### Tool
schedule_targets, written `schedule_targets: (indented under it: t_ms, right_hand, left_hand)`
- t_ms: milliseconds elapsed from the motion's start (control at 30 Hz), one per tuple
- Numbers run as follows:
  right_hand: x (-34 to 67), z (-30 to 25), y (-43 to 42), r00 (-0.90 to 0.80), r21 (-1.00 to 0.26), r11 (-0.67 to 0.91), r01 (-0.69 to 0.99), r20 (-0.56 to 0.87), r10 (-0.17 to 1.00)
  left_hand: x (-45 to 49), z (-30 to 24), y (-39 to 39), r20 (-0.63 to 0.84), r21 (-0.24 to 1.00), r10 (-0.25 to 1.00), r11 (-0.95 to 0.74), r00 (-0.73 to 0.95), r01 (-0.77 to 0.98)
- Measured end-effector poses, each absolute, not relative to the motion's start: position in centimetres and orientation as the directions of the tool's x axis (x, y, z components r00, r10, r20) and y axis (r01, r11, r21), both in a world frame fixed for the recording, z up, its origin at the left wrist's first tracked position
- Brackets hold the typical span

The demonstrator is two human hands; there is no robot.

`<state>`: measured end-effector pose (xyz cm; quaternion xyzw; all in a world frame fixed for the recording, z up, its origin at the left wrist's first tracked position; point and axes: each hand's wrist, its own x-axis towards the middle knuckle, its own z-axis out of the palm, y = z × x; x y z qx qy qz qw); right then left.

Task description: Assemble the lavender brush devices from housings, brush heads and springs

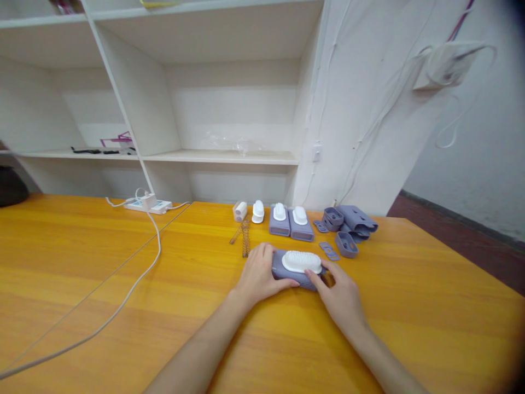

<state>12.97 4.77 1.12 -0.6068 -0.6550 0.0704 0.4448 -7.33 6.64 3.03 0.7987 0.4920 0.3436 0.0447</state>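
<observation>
L hand gripping purplish case, R hand pinching white ribbed pc atop, pwr strip illegible

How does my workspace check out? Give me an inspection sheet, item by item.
Surface: wood-grain table; no spills seen.
Job's things: purple case with a white ribbed piece on top; behind it, two more purple cases topped with white pieces; coil springs to their left; purple cups and flat purple plates to the right.
Clutter: no loose rubbish seen on the table.
Hands: left hand grips the case's left end; right hand has fingers at the right end.
Cables: white cable runs from a power strip across the table's left side.
Surroundings: white shelving behind; wall outlet box at upper right.
</observation>
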Motion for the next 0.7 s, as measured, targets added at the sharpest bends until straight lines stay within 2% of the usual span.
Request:
schedule_targets:
  t_ms: [100,233,400,700]
  right_hand:
    - [12.9,1.2,4.6,0.077,-0.565,0.330,0.757,0.578,0.812]
    - [12.7,1.1,4.5,0.046,-0.545,0.353,0.760,0.588,0.808]
    - [12.2,0.7,4.5,0.105,-0.566,0.300,0.768,0.573,0.813]
    - [11.6,0.0,4.8,0.190,-0.655,0.224,0.721,0.498,0.846]
  left_hand:
    - [-7.2,3.1,6.4,0.500,0.432,0.832,-0.480,0.240,0.764]
    - [-7.0,3.1,6.2,0.486,0.478,0.843,-0.476,0.230,0.738]
    - [-7.0,2.4,6.4,0.447,0.586,0.839,-0.537,0.311,0.607]
    - [-5.9,1.6,5.9,0.439,0.629,0.837,-0.545,0.326,0.554]
